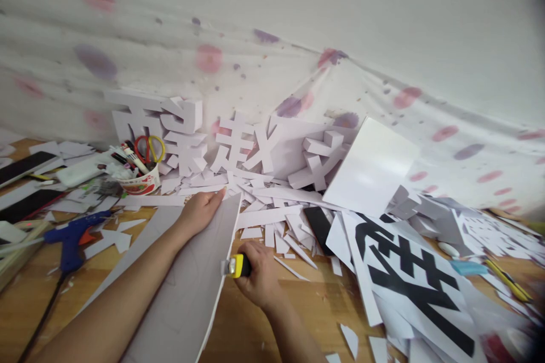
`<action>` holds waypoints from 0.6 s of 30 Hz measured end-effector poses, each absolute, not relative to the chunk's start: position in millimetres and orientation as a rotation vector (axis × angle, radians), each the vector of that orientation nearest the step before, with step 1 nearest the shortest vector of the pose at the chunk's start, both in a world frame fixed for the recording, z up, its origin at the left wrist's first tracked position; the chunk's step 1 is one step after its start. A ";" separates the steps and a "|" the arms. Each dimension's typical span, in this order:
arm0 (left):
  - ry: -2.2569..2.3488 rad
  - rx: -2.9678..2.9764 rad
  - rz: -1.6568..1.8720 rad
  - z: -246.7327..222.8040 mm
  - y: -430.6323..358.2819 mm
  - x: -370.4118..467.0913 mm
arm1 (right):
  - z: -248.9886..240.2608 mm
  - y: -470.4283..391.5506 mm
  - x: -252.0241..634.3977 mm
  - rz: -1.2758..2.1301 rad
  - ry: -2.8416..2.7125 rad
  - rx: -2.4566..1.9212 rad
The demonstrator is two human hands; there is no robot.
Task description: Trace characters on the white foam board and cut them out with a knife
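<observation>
My left hand (201, 211) grips a long white foam board (193, 286) near its far end, with the fingers partly hidden. The board slants from the near left up toward the middle of the table, and faint lines mark its face. In my right hand (260, 275) is a yellow and black utility knife (237, 266), held just right of the board. Its metal front is at the board's right edge; whether the blade cuts into it I cannot tell. White foam offcuts (272, 218) lie scattered beyond both hands.
White foam characters (232, 144) stand along the back. A blue glue gun (72, 241) and a tub of pens and scissors (142, 181) are left. Right are a black phone-like slab (318, 229), a sheet with a black printed character (409, 278) and another yellow cutter (508, 281).
</observation>
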State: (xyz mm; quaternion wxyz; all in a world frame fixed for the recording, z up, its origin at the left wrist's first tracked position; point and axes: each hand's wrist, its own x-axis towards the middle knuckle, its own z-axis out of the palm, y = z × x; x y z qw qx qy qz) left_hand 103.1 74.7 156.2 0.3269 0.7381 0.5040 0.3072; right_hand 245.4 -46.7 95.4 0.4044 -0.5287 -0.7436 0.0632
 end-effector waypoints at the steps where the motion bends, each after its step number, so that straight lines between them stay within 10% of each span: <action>1: 1.319 1.932 0.806 156.1 74.8 102.7 | 95.6 -46.7 245.2 0.163 -1.871 -1.333; 18: 1.354 1.937 0.802 151.5 75.8 98.5 | 105.4 -45.0 244.5 0.194 -1.953 -1.278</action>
